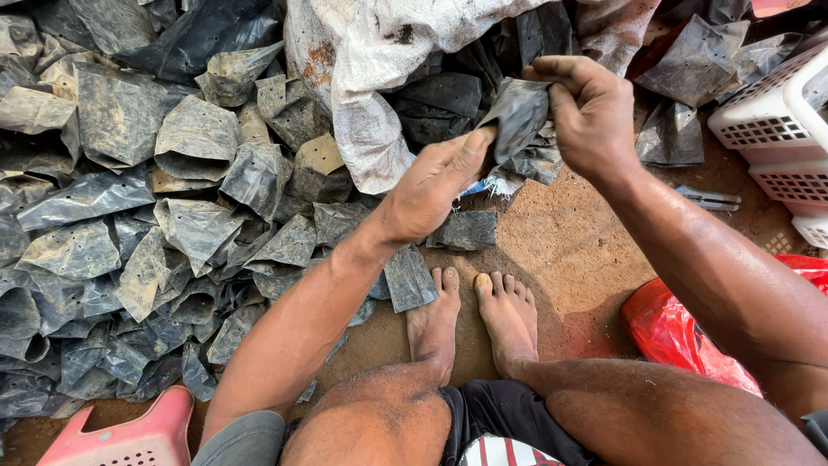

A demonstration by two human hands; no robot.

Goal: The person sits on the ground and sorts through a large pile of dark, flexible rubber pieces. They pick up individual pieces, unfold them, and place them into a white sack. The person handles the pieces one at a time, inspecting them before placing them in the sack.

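both hands (517, 147) pinch a black plastic bag (517, 116), long axis upright.

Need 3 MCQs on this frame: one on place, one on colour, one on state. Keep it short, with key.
1. Where does the pile of black bags lie?
A. Left of the feet
B. Inside the white basket
C. On the stool

2. What colour is the plastic bag by the right leg?
A. Blue
B. Red
C. Green

3. How is the black bag held?
A. Lying loose on the ground
B. By one hand only
C. Pinched by both hands

Key: 1 A, the pile spreads over the ground at left. 2 B, it is bright red. 3 C, the left hand and right hand both grip it above the ground.
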